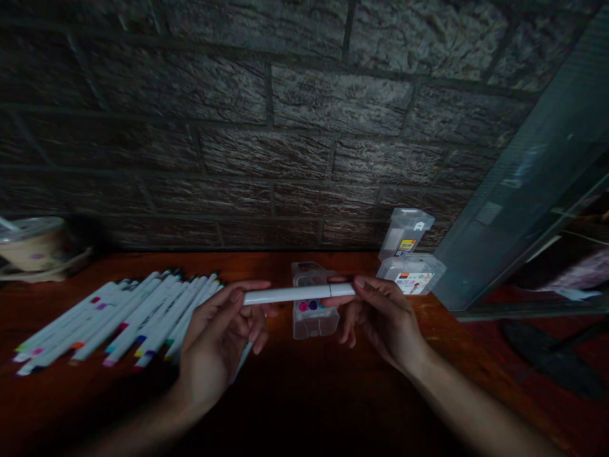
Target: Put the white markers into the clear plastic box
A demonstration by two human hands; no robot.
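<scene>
Marker (288,294) is held level above the tabletop (247,266); the left hand (209,336) pinches one end, the right hand (389,317) the other. The case (316,327), mid-tabletop, shows coloured ends (303,306). Few appear cased; many loose markers (126,317) lie toward the tabletop's left edge.

Rear: the brick wall (304,133) bars passage along the back of the table (304,387). Left: the spread of markers (137,317) obstructs, with a cup (35,244) farther back. Centre: the held marker (285,294), spanning left hand (214,336) to right hand (387,311), crosses before the clear case (314,327). Right rear: two plastic containers (413,279) (one behind the other) obstruct. Passage noted: tabletop between the hands, nearside of the case.
</scene>
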